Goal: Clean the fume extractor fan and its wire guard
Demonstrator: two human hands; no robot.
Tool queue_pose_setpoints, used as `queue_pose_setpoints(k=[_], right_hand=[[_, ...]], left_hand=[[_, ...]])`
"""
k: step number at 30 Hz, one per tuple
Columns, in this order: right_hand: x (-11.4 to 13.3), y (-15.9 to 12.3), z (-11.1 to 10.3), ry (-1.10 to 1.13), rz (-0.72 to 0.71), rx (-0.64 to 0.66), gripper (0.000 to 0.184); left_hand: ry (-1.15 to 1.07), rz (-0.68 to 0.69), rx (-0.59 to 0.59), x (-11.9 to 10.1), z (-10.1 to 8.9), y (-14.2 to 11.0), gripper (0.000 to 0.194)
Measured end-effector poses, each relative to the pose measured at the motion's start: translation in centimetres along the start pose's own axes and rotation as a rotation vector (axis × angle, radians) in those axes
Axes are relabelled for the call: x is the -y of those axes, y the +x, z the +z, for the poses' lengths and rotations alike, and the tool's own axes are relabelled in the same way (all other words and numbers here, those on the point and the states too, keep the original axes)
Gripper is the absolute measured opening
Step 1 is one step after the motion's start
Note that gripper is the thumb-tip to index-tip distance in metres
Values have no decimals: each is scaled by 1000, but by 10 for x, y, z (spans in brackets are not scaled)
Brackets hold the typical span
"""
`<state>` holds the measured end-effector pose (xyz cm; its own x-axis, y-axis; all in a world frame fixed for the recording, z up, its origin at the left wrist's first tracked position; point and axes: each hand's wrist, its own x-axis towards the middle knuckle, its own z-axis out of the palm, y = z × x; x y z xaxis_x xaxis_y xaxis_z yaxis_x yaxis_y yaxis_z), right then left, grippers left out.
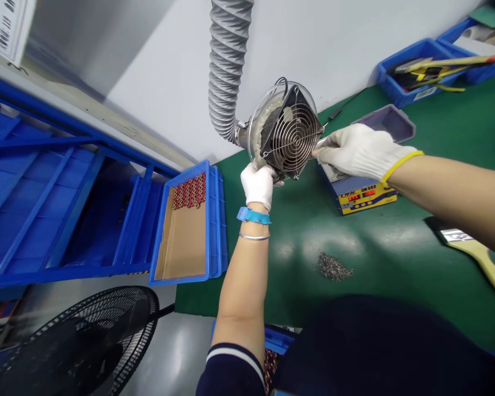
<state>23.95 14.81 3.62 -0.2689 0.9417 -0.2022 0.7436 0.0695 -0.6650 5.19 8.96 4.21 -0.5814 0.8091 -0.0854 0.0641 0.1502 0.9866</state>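
A small square cooling fan [296, 137] with a round wire guard sits tilted at the mouth of a clear round hood [256, 129]. My left hand [258, 184], in a white glove with bare fingertips, is closed around the lower edge of the fan and hood; some of its fingers are hidden behind them. From the right, my right hand [357, 149], also gloved, has its fingers closed at the fan's right corner. Behind the hood runs a grey flexible duct [230, 60]. Below my right hand stands a yellow-fronted device [367, 199] with red digits.
On the green table [297, 220] lie a pile of small dark metal bits [333, 267] and a brush [474, 250]. A blue crate [209, 220] holds rows of red parts. Tool bins [404, 99] stand at back right; a purple-grey tray [390, 122] is nearer. A floor fan [86, 341] is lower left.
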Motion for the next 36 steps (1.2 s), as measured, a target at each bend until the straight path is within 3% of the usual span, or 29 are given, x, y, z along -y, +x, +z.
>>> queue_pose_setpoints(k=[3,6,10,13,15,19,22,27,32,36], right_hand=[[2,-5,8,-49,-62,-133,47],[7,-6,17,-23,-11,-180,49],[7,1,15,88,62,-136,46],[1,6,8,32,18,14,45],[-3,7,7,6,-33,23,44],[-7,3,19,-19,-46,-222,46],[-6,-1,28,-92,-22,-301,52],[1,2,20,-96,14,-192,51],[3,15,7,-85,4,-160,52],[4,20,-4,-90,-54,-87,48]], left_hand=[[-29,-5,8,-1,2,-2,22],[-31,-13,6,0,5,-4,23],[8,12,8,4,9,-5,20],[12,16,-5,6,9,-6,23],[-2,8,-2,5,8,-6,23],[-54,13,17,5,8,-7,18],[-41,17,24,8,10,-8,17],[-21,31,22,11,16,-8,17],[-51,35,2,10,25,-8,15],[-40,49,-18,8,26,-7,16]])
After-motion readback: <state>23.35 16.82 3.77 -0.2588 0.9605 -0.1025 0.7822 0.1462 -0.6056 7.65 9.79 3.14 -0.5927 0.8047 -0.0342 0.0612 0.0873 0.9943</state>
